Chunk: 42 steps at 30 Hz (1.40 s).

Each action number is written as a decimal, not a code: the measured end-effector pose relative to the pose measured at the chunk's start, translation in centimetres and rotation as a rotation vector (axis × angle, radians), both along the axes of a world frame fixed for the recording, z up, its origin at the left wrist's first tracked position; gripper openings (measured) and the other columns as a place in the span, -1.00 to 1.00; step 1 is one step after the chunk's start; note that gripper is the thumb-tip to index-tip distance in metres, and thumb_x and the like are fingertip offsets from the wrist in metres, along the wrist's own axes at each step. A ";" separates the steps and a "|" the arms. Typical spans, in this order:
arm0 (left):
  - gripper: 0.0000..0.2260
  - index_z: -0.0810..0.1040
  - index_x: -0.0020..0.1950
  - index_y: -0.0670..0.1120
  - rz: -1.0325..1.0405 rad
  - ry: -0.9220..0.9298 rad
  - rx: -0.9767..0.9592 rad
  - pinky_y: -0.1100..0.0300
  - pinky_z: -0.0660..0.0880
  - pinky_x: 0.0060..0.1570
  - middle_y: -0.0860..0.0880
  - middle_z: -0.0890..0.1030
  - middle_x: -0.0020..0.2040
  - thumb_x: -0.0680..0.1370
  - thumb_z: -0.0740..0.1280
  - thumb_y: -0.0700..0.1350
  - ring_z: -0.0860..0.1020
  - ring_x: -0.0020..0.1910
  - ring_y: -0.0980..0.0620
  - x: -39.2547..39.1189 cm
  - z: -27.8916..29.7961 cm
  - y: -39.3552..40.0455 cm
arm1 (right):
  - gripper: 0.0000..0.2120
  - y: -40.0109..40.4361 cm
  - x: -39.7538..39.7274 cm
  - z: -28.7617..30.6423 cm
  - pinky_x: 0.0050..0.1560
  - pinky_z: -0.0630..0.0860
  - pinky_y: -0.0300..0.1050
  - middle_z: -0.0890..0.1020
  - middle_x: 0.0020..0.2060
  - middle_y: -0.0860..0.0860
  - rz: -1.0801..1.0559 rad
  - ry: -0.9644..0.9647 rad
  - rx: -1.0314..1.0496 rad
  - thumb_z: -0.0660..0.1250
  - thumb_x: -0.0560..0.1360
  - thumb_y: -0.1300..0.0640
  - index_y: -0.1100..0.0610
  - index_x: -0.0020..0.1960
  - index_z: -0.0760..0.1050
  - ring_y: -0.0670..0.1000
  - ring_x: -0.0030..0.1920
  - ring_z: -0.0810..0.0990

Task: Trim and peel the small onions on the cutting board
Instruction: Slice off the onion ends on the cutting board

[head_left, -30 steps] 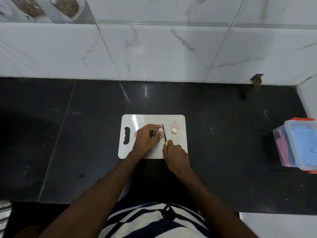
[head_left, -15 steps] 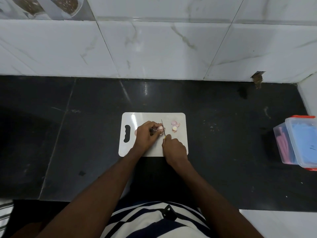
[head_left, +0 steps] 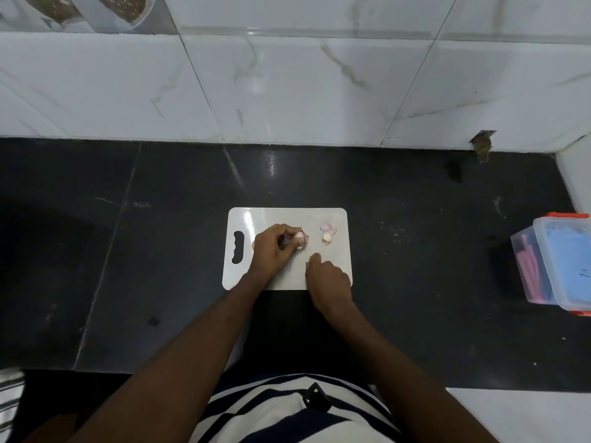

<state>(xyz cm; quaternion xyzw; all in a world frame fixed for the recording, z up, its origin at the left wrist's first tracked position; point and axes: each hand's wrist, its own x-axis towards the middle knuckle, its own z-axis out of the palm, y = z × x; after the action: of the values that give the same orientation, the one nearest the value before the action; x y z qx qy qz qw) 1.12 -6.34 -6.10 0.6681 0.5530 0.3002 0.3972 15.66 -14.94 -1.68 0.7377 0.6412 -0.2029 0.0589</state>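
A white cutting board (head_left: 339, 270) with a handle slot lies on the black counter. My left hand (head_left: 275, 247) pins a small pink onion (head_left: 300, 240) to the board's middle. My right hand (head_left: 327, 276) grips a knife (head_left: 304, 240) with a yellowish handle; its thin blade stands edge-on against the onion's right end. Cut onion pieces and peel (head_left: 327, 233) lie near the board's upper right. Another pinkish bit peeks out left of my left hand, mostly hidden.
A clear plastic box (head_left: 556, 263) with pink and blue contents and an orange lid edge sits at the counter's right. White marble wall tiles rise behind the counter. A dark mark (head_left: 154, 320) lies on the counter front left.
The knife blade has come down against the onion's right end, and my right hand has shifted slightly toward the board's front. My left hand keeps holding the onion.
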 end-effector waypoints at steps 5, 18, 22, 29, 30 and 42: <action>-0.82 0.77 0.15 -0.01 0.006 0.009 -0.007 0.08 0.68 0.08 0.08 0.77 0.05 0.57 0.58 -0.04 0.72 0.01 0.11 0.0 0.3 -0.3 | -0.78 2.0 -0.3 -0.2 -0.13 0.37 -0.03 0.68 0.11 0.13 -0.026 -0.013 -0.043 0.07 0.76 0.11 0.17 0.29 0.41 0.19 0.07 0.71; -0.67 0.66 0.43 -0.04 -0.141 0.205 0.147 0.07 0.61 0.25 -0.05 0.70 0.24 0.66 0.42 -0.19 0.68 0.17 -0.01 -1.3 1.0 -0.8 | -0.92 -2.3 0.9 -0.4 -0.19 0.43 -0.03 0.70 0.00 0.05 -0.048 -0.003 -0.140 0.20 0.70 0.18 0.11 0.16 0.44 0.11 -0.04 0.73; -0.66 0.70 0.38 -0.02 -0.150 0.303 0.176 0.01 0.56 0.30 -0.01 0.65 0.26 0.60 0.49 -0.10 0.60 0.24 -0.07 -1.5 1.1 -0.8 | -0.89 -2.4 1.5 -0.2 -0.17 0.41 -0.01 0.68 0.03 0.06 -0.028 -0.005 -0.093 0.16 0.73 0.11 0.10 0.19 0.42 0.14 0.01 0.72; -0.67 0.63 0.30 -0.01 -0.156 0.445 0.134 -0.04 0.64 0.12 -0.01 0.60 0.18 0.56 0.53 -0.01 0.61 0.16 -0.06 -0.4 1.7 -0.3 | -0.67 -0.6 3.9 0.5 -0.06 0.53 0.07 0.62 -0.09 0.10 -0.157 0.240 0.015 0.01 0.75 -0.10 0.08 0.03 0.41 0.19 -0.07 0.63; -0.69 0.63 0.27 -0.02 -0.134 0.433 0.133 -0.01 0.65 0.11 0.00 0.62 0.15 0.56 0.52 -0.01 0.62 0.12 -0.05 -0.3 1.7 -0.3 | -0.67 -0.6 4.1 0.6 -0.09 0.54 0.06 0.60 -0.15 0.09 -0.197 0.301 0.057 0.04 0.75 -0.09 0.08 -0.03 0.40 0.18 -0.11 0.61; -0.55 0.60 0.38 0.01 0.039 0.078 -0.064 0.52 0.55 -0.13 0.06 0.70 0.14 0.53 0.61 -0.01 0.72 -0.03 0.08 0.2 3.2 -0.3 | -0.16 -0.7 5.2 0.3 -0.08 0.69 0.11 0.62 -0.18 0.13 -0.320 0.348 0.135 0.23 0.62 -0.01 -0.30 0.64 -0.29 0.12 -0.22 0.65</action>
<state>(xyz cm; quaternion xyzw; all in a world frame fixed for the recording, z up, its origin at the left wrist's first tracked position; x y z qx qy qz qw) 1.35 -6.60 -2.94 0.6555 0.5901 0.2638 0.3905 20.88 -15.60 -1.38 0.7861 0.5288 -0.2901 -0.1348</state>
